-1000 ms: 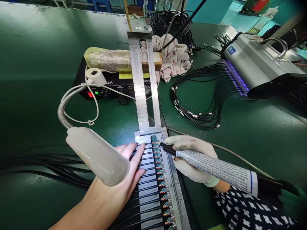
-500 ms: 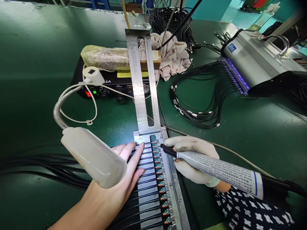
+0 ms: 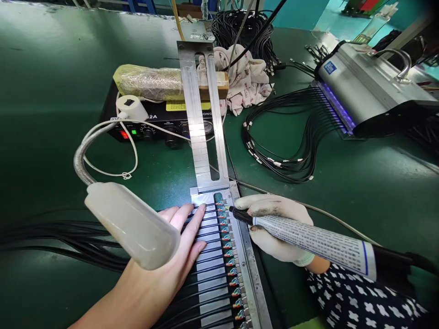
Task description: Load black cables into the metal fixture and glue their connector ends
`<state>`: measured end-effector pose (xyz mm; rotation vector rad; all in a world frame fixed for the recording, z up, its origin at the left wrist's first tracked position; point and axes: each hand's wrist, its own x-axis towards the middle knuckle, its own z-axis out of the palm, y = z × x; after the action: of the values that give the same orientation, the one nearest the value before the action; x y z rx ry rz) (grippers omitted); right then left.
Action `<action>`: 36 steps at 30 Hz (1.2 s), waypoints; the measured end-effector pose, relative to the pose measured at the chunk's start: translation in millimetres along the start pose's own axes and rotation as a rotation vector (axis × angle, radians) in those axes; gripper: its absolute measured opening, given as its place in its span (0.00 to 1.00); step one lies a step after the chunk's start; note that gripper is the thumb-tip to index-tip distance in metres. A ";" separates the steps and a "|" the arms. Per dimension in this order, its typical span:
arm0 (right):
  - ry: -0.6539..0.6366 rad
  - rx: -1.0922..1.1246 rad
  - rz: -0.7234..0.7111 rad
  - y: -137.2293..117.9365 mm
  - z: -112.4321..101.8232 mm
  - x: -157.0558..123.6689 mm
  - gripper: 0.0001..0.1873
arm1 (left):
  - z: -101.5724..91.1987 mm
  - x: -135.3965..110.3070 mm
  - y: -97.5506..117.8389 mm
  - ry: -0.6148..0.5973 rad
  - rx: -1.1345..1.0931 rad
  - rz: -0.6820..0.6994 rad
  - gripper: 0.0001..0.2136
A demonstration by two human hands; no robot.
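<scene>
A metal fixture (image 3: 211,275) holds a row of thin black cables side by side, their ends stripped to small coloured wires at metal connectors (image 3: 236,292). My left hand (image 3: 171,256), bare, lies with its fingers stretched out and slightly apart over the cables near the fixture's far end. A lamp head covers part of its back. In a white glove, my right hand (image 3: 277,224) is closed around a glue dispensing syringe (image 3: 308,242) wrapped in printed paper. The syringe's tip points left at the wires of one of the farthest connectors; whether it touches is too small to tell.
A white lamp (image 3: 133,224) on a bent metal neck overhangs my left hand. The fixture's slotted metal lid (image 3: 196,128) stands swung back before a black dispenser unit (image 3: 157,128). Coiled cables (image 3: 274,164) run into a silver box (image 3: 370,91) glowing purple at right. Crumpled cloth (image 3: 247,82) lies behind.
The whole view has shifted very slightly. Both hands and the syringe keep the same places on the fixture.
</scene>
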<state>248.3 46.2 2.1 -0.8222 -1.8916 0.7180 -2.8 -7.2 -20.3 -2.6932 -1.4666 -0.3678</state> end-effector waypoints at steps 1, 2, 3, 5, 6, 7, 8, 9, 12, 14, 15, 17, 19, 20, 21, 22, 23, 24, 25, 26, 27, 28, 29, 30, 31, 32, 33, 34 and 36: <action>0.001 0.005 0.003 0.0 -0.1 -0.1 0.10 | 0.0 -0.1 0.1 0.000 0.000 -0.002 0.24; 0.002 0.010 0.006 0.0 -0.1 -0.3 0.11 | 0.1 -0.1 0.1 0.000 -0.002 -0.003 0.24; 0.004 0.011 0.012 0.0 -0.1 -0.5 0.11 | 0.1 -0.2 0.1 0.000 -0.003 -0.002 0.24; 0.010 0.009 0.022 0.1 0.1 -0.8 0.11 | 0.1 -0.2 -0.1 0.000 -0.005 0.001 0.24; 0.012 0.010 0.025 0.2 0.4 -1.0 0.11 | 0.2 -0.2 -0.2 0.001 -0.006 0.002 0.24; 0.016 0.013 0.028 0.4 0.7 -1.1 0.11 | 0.2 -0.3 -0.3 0.001 -0.007 0.002 0.24; 0.020 0.017 0.032 0.8 1.0 -1.2 0.11 | 0.3 -0.3 -0.3 0.000 -0.008 0.000 0.24; 0.026 0.020 0.038 1.2 1.4 -1.4 0.11 | 0.5 -0.4 -0.3 -0.001 -0.009 -0.003 0.24; 0.044 0.029 0.060 2.7 2.8 -1.4 0.12 | 1.0 -0.4 -0.8 -0.006 -0.007 -0.017 0.24; 0.054 0.045 0.071 3.4 3.5 -1.3 0.13 | 1.4 -0.2 -2.0 -0.010 -0.001 -0.012 0.24; 0.058 0.056 0.077 3.6 3.8 -1.1 0.13 | 1.5 -0.1 -2.8 -0.012 0.005 0.000 0.25; 0.062 0.083 0.090 3.9 4.3 -0.9 0.13 | 1.6 0.2 -4.5 -0.019 0.017 0.031 0.26; 0.065 0.106 0.108 4.2 4.6 -0.9 0.14 | 1.4 0.5 -5.2 -0.022 0.024 0.044 0.26; 0.070 0.114 0.116 4.4 4.6 -1.1 0.14 | 1.1 0.5 -5.0 -0.022 0.022 0.040 0.26; 0.072 0.119 0.121 4.6 4.5 -1.3 0.15 | 0.7 0.5 -4.5 -0.020 0.020 0.032 0.26; 0.071 0.121 0.120 4.8 4.3 -1.4 0.15 | 0.4 0.5 -3.8 -0.017 0.017 0.023 0.25; 0.066 0.121 0.114 4.8 4.0 -1.6 0.15 | 0.1 0.5 -2.8 -0.015 0.013 0.013 0.25; 0.058 0.116 0.105 4.9 3.8 -1.7 0.15 | -0.2 0.4 -1.9 -0.013 0.009 0.005 0.24; 0.050 0.110 0.096 4.8 3.5 -1.7 0.15 | -0.3 0.3 -1.0 -0.013 0.006 0.000 0.24; 0.046 0.104 0.089 4.8 3.4 -1.7 0.14 | -0.3 0.3 -0.3 -0.014 0.003 -0.006 0.24; 0.046 0.101 0.087 4.7 3.4 -1.7 0.14 | -0.2 0.2 0.1 -0.015 0.000 -0.010 0.24; 0.050 0.102 0.089 4.8 3.4 -1.8 0.14 | -0.1 0.1 0.4 -0.017 -0.002 -0.011 0.24; 0.055 0.102 0.095 4.9 3.6 -1.9 0.14 | 0.0 -0.1 0.5 -0.018 -0.003 -0.012 0.24; 0.060 0.102 0.101 5.1 3.7 -2.0 0.14 | 0.2 -0.2 0.4 -0.016 -0.003 -0.014 0.24; 0.062 0.100 0.107 5.3 3.8 -2.2 0.15 | 0.3 -0.2 0.2 -0.016 -0.003 -0.015 0.24; 0.064 0.094 0.111 5.5 3.7 -2.3 0.15 | 0.3 -0.3 0.0 -0.014 -0.003 -0.015 0.24; 0.063 0.087 0.110 5.7 3.6 -2.5 0.15 | 0.3 -0.3 -0.2 -0.014 -0.004 -0.014 0.24; 0.062 0.080 0.106 5.8 3.4 -2.6 0.15 | 0.3 -0.3 -0.3 -0.012 -0.003 -0.012 0.24; 0.049 0.066 0.092 5.6 2.8 -2.7 0.14 | 0.0 -0.1 -0.2 -0.012 -0.003 -0.009 0.24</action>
<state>248.1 47.1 -4.7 -0.8823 -1.7869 0.8054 -3.1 -7.3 -20.4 -2.6970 -1.4828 -0.3548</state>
